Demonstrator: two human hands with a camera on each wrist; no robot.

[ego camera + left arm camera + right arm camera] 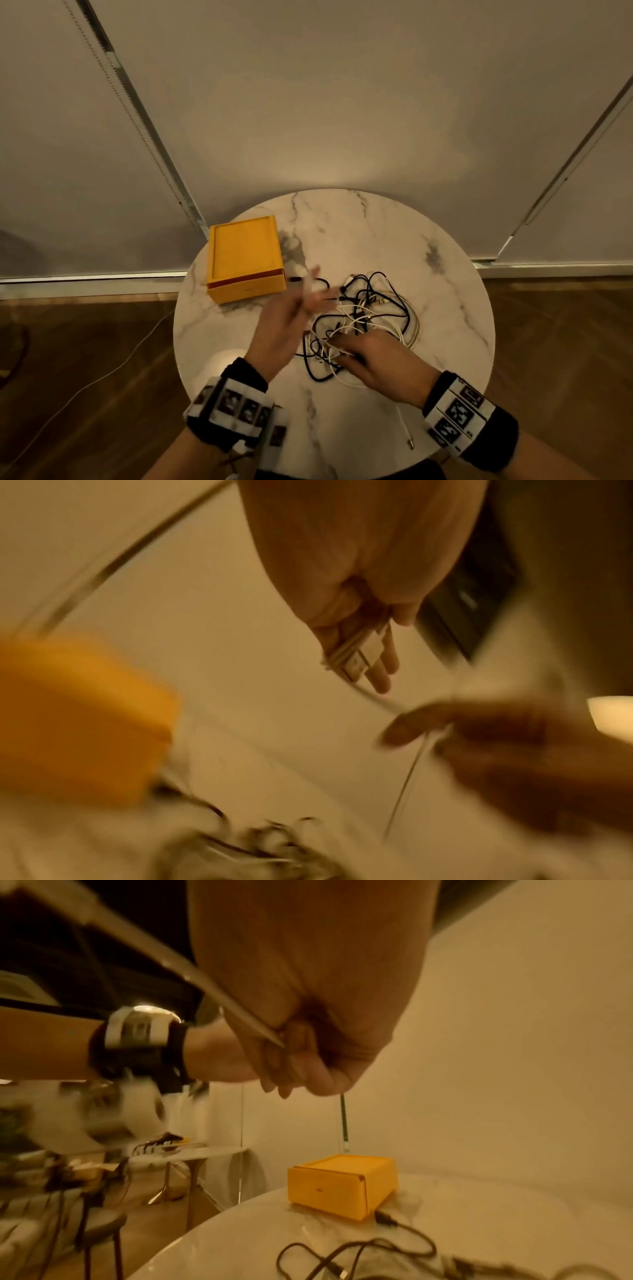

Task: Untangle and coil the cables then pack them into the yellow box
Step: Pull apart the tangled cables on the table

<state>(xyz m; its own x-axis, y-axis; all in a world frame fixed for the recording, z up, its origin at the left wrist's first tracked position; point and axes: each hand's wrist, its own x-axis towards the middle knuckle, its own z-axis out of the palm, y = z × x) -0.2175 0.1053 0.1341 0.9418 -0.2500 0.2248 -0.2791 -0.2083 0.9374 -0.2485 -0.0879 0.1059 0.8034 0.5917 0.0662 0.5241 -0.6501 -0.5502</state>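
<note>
The left hand (pixel 286 318) is hovering above the round white marble counter (pixel 455 308), near its middle, blurred in the head view. In the left wrist view its thumb and fingers (pixel 385 669) are pinching a white flat plug (pixel 361 653) of a cable, with the outer fingers straight. The right hand (pixel 380 366) is reaching in from the near right edge, back upward, fingers curled down. In the right wrist view those fingers (pixel 301 1066) are closing round a thin cable (pixel 343 1118). Both wrists are wearing black bands with white marker blocks (pixel 459 414).
</note>
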